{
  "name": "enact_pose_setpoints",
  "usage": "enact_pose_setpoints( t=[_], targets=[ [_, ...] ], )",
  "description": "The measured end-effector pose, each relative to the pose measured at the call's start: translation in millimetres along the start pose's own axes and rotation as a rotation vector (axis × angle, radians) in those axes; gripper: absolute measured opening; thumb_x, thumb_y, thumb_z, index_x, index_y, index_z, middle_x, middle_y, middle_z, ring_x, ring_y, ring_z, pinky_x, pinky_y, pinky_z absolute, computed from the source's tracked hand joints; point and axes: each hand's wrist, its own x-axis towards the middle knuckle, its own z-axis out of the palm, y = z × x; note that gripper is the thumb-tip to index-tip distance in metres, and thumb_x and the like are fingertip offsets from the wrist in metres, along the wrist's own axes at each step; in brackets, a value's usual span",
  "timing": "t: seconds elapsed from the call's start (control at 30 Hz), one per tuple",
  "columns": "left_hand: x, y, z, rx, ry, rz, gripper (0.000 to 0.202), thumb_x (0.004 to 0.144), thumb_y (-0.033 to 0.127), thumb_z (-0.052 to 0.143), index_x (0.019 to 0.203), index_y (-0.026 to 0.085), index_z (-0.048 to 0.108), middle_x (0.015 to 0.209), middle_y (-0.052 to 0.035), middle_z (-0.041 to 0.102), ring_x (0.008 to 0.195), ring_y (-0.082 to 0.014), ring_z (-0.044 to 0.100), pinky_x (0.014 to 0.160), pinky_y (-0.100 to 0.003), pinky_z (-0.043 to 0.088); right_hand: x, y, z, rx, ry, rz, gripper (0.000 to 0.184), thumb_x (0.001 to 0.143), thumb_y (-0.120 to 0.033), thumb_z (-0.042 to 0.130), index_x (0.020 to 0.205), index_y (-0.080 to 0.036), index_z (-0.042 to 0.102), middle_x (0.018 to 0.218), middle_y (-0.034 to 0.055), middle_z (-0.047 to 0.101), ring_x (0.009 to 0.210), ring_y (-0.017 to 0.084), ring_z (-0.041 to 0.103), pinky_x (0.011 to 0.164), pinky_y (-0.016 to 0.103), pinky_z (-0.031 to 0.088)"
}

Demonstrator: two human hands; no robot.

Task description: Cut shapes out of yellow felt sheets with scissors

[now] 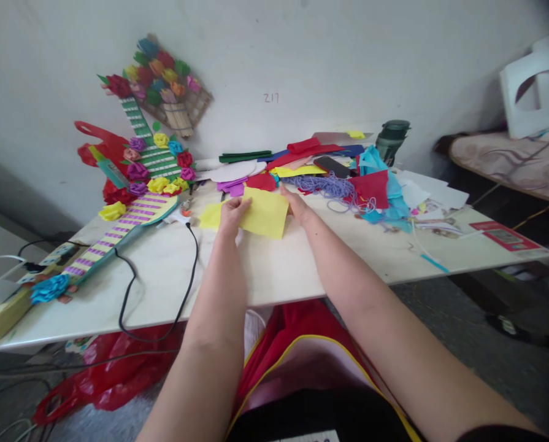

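Observation:
A yellow paper sheet (267, 213) lies on the white table (274, 270) in front of a heap of coloured paper. My left hand (232, 215) rests on its left part with fingers curled over the paper's edge, pressing it down. My right hand (297, 207) touches the sheet's right edge, fingers mostly hidden behind the paper. A second yellow piece (210, 216) sticks out to the left under my left hand.
A paper-flower craft piece (136, 209) lies at the left, another flower basket (168, 86) hangs on the wall. Coloured paper scraps (370, 178), purple string (324, 184), a dark bottle (391, 140), a black cable (182, 294) and a power strip (7, 307) crowd the table.

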Motion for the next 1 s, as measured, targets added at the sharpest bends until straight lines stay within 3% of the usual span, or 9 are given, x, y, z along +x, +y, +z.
enact_pose_setpoints(
  t=[0.07,0.13,0.3,0.47,0.63,0.73,0.9,1.0],
  targets=[
    [2,-1,1.4,-0.077,0.087,0.029,0.038,0.054,0.049,0.077,0.063,0.016,0.06,0.058,-0.0009,0.061,0.052,-0.0132,0.056,0.05,-0.024,0.045,2,-1,1,0.085,0.01,0.04,0.063,0.083,-0.069,0.038,0.086,-0.013,0.067,0.076,0.009,0.069,0.067,0.016,0.064,0.059,0.025,0.046],
    [3,0,2.7,-0.131,0.164,0.052,0.038,0.053,0.048,0.077,0.063,0.017,0.058,0.058,-0.0002,0.06,0.052,-0.0123,0.056,0.051,-0.024,0.045,4,0,2,0.129,0.021,0.074,0.061,0.083,-0.067,0.04,0.086,-0.012,0.066,0.073,0.0092,0.069,0.065,0.016,0.064,0.057,0.025,0.046],
    [1,1,5.6,-0.216,0.249,0.055,0.038,0.053,0.048,0.077,0.06,0.017,0.056,0.058,0.0002,0.06,0.053,-0.012,0.056,0.052,-0.023,0.045,7,6,12,0.169,0.135,0.001,0.029,0.07,-0.043,0.07,0.077,-0.016,0.064,0.068,0.0022,0.068,0.055,0.013,0.06,0.053,0.023,0.047],
    [0,0,4.4,-0.27,0.166,-0.002,0.038,0.05,0.044,0.08,0.068,0.016,0.062,0.064,-0.0027,0.065,0.06,-0.0159,0.062,0.056,-0.025,0.048,8,10,12,0.109,0.251,-0.091,0.017,0.064,-0.03,0.072,0.063,-0.017,0.061,0.058,-0.0027,0.063,0.054,0.011,0.058,0.057,0.023,0.048],
    [-1,5,-2.2,-0.23,0.128,-0.079,0.042,0.048,0.043,0.081,0.077,0.017,0.067,0.068,-0.0033,0.067,0.061,-0.0166,0.064,0.053,-0.024,0.047,6,7,0,0.025,0.101,-0.094,0.02,0.057,-0.03,0.076,0.063,-0.015,0.063,0.058,-0.0016,0.064,0.052,0.011,0.057,0.055,0.023,0.048],
    [-5,12,-3.7,-0.143,0.046,-0.083,0.045,0.046,0.042,0.083,0.08,0.016,0.069,0.068,-0.0033,0.068,0.06,-0.0158,0.063,0.054,-0.024,0.046,2,4,-6,-0.031,0.016,-0.047,0.023,0.054,-0.03,0.078,0.06,-0.015,0.063,0.058,-0.0001,0.064,0.052,0.012,0.058,0.055,0.025,0.048],
    [-10,18,-0.5,0.092,-0.101,-0.132,0.037,0.045,0.039,0.084,0.068,0.014,0.069,0.061,-0.0034,0.065,0.054,-0.0149,0.058,0.052,-0.025,0.042,-3,0,-8,-0.081,-0.112,0.004,0.024,0.053,-0.03,0.081,0.056,-0.014,0.062,0.054,0.0003,0.064,0.05,0.013,0.058,0.054,0.025,0.048],
    [-8,14,0.9,0.161,-0.078,-0.088,0.03,0.052,0.04,0.08,0.058,0.015,0.064,0.054,-0.0009,0.059,0.048,-0.0119,0.052,0.047,-0.023,0.036,-3,-2,-6,-0.055,-0.111,0.008,0.028,0.061,-0.039,0.078,0.066,-0.014,0.066,0.062,0.0028,0.067,0.057,0.015,0.062,0.058,0.026,0.049]
  ],
)
